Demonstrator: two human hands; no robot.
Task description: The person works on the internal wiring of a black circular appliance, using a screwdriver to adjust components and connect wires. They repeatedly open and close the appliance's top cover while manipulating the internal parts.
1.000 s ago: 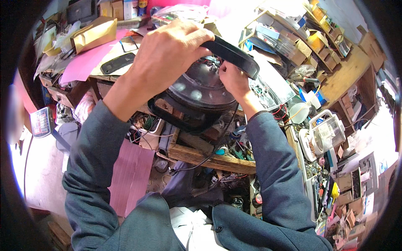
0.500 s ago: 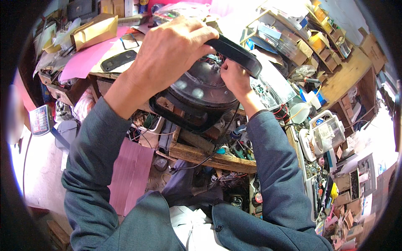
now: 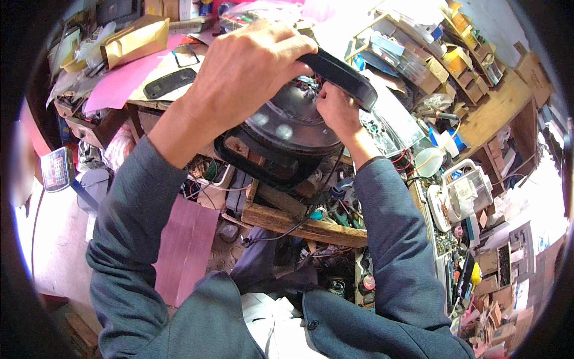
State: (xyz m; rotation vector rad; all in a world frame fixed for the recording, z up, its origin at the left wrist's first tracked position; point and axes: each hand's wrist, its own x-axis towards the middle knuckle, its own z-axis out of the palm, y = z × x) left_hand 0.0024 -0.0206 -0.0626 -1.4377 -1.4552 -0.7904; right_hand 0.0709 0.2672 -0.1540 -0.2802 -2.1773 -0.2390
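Observation:
A round black appliance point(image 3: 281, 128) with a domed, glossy face stands at the workbench's front, with a loop handle point(image 3: 263, 173) at its near side. Above the dome, a thick black curved bar point(image 3: 342, 79) is tilted down to the right. My left hand point(image 3: 248, 75) is closed on the bar's upper left end. Under the bar, my right hand point(image 3: 339, 110) is closed beside some loose wiring point(image 3: 311, 90). What its fingers pinch, if anything, is hidden. A black cord point(image 3: 327, 179) hangs from the appliance's right side.
An open wooden drawer point(image 3: 299, 224) of tools sits below the appliance. At the left are a black flat cover point(image 3: 170, 84) and a pink sheet point(image 3: 122, 84). A clear lidded container point(image 3: 469, 188) and crowded shelves stand at the right. Another pink sheet point(image 3: 185, 251) hangs beside my left arm.
Both hands stay at nearly the same places. The bar and my right hand have shifted very slightly to the right.

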